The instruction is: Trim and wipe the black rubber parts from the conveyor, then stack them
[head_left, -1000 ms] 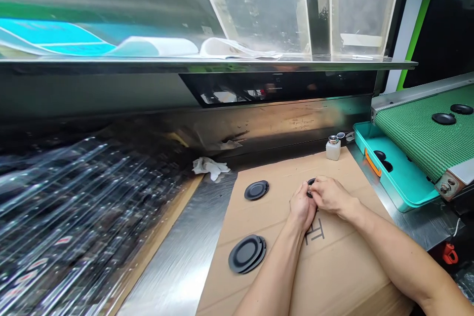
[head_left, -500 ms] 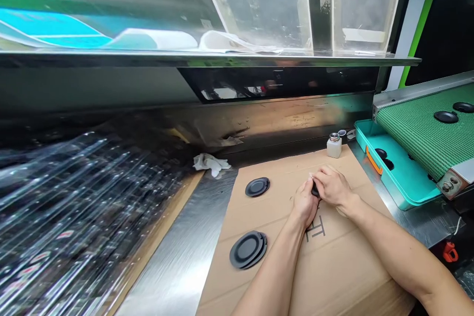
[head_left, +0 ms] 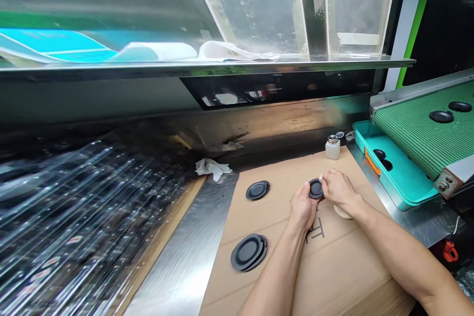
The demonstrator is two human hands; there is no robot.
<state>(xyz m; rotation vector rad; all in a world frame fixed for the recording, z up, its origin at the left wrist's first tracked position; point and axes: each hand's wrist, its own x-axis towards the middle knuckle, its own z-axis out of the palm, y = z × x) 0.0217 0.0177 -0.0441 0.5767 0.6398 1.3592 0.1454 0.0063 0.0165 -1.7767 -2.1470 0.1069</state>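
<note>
A small round black part is gripped in my left hand, its flat face showing. My right hand is closed at the part's right edge, with a bit of something white at its fingertips, too small to make out. Both hands are over the brown cardboard sheet. A round tan object lies under my right wrist, partly hidden. To the left on the cardboard are a black disc pair and, nearer, a larger stack of black discs.
A white bottle stands at the cardboard's back edge. At right, a teal tray holds black parts beside the green conveyor. Clear plastic packs fill the left; a white cloth lies behind.
The black part now shows its face between my hands; before, my fingers mostly covered it. My right hand has shifted slightly right, and the tan object has come into view.
</note>
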